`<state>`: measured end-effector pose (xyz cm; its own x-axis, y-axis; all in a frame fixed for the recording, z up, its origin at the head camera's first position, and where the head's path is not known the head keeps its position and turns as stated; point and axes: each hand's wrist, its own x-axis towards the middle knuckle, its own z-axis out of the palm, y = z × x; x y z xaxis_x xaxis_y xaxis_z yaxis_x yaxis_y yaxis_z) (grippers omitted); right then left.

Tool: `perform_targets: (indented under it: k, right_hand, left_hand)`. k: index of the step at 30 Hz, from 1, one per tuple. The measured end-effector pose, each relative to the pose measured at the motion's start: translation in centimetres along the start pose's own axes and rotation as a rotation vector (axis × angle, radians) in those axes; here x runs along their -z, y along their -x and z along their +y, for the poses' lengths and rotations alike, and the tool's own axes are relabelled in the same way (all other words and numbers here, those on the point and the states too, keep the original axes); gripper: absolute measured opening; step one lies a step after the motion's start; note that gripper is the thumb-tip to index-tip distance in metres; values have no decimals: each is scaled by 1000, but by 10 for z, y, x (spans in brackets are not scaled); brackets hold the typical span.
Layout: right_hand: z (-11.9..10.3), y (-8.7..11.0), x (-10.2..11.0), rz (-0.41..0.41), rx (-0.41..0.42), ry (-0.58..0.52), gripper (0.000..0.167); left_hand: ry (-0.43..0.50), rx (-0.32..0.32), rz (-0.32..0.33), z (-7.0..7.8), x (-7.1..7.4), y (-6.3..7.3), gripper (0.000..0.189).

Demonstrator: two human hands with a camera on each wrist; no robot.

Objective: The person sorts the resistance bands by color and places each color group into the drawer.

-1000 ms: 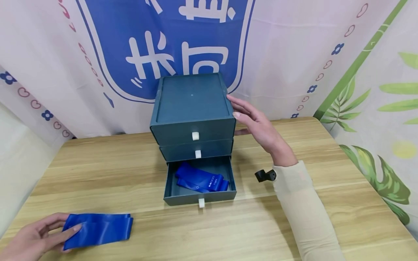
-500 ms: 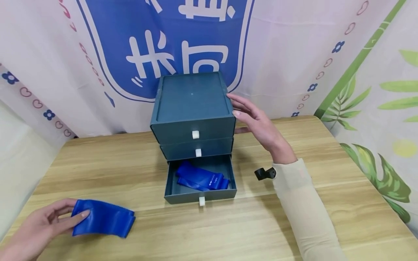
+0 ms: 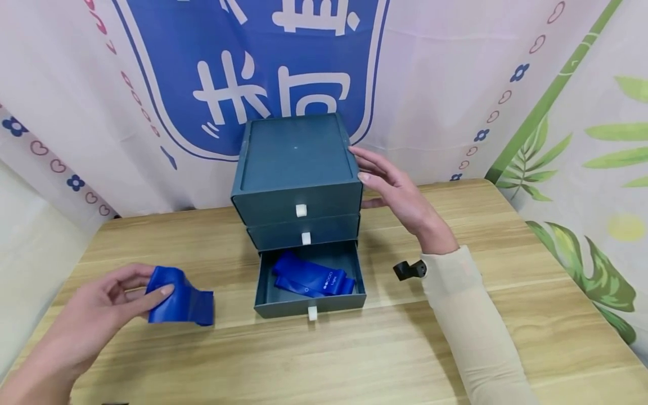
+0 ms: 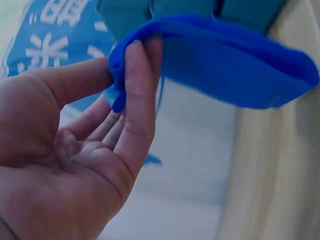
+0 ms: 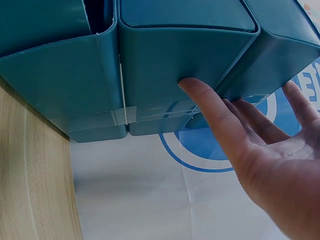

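My left hand [image 3: 103, 306] pinches one end of a folded blue resistance band [image 3: 174, 301] between thumb and fingers, above the table to the left of the drawer unit [image 3: 298, 154]. In the left wrist view the band [image 4: 225, 65] bows outward from the fingertips as a flattened loop. The unit is dark teal, with three stacked drawers and white pull tabs. Its bottom drawer [image 3: 283, 309] is pulled out and holds another blue band [image 3: 304, 275] marked "Light". My right hand [image 3: 400, 197] rests its extended fingers against the unit's right side; the right wrist view shows the thumb [image 5: 197, 92] against that side.
The wooden table [image 3: 405, 349] ends at a printed cloth backdrop [image 3: 425, 101] right behind the unit. A black clip-like piece [image 3: 409, 270] sits at the right sleeve's cuff. A leaf-patterned cloth [image 3: 597, 236] hangs along the right.
My left hand has moved up and rightward with the band, closer to the open drawer, and the band has bent more. The right hand and the drawer unit have stayed in place.
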<state>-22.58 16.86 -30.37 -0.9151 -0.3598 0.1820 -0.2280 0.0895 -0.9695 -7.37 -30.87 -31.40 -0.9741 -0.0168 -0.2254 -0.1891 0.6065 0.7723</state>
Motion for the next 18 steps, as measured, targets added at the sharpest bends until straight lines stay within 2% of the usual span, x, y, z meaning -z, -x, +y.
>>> perform_targets:
  k: [5,11,14,18]
  right_hand:
    - [-1,0,-1,1,-1,-2,54]
    - [-1,-1,-1,-1,-3,-1,54]
    - [-1,-1,-1,-4,-1,-3,54]
    - [0,-1,-1,-3,-6,-1,54]
  left_hand:
    - [47,-48,12,32,-10,-6,43]
    - [96,-120,72,64,-26,-6,39]
    - [125,-144,71,81,-36,-7,42]
    - [185,-186,31,102,-51,-10,44]
